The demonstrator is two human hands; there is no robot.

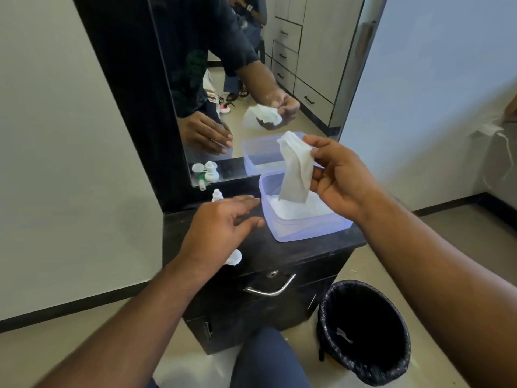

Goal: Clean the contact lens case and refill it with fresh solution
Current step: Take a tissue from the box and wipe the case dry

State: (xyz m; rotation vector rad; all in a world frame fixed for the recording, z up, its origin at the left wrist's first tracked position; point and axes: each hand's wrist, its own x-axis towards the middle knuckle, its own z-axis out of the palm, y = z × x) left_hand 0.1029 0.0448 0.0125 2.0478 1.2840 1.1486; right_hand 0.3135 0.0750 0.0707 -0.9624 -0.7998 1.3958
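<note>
My right hand (338,180) pinches a white tissue (296,169) and holds it up over a clear purple plastic box (302,231) with more tissues inside. My left hand (221,231) hovers open, fingers spread, over the black dresser top (263,247), just left of the box. A small white solution bottle (216,195) stands behind my left hand, mostly hidden. A white, round piece (234,259), perhaps part of the lens case, peeks out from under my left wrist. Small white caps and a bottle (205,170) sit on the ledge by the mirror.
A tall mirror (251,79) in a black frame rises behind the dresser and reflects both hands. The dresser has a drawer with a metal handle (270,288). A black bin (363,331) with a liner stands on the floor at the right. My knee (265,357) is below.
</note>
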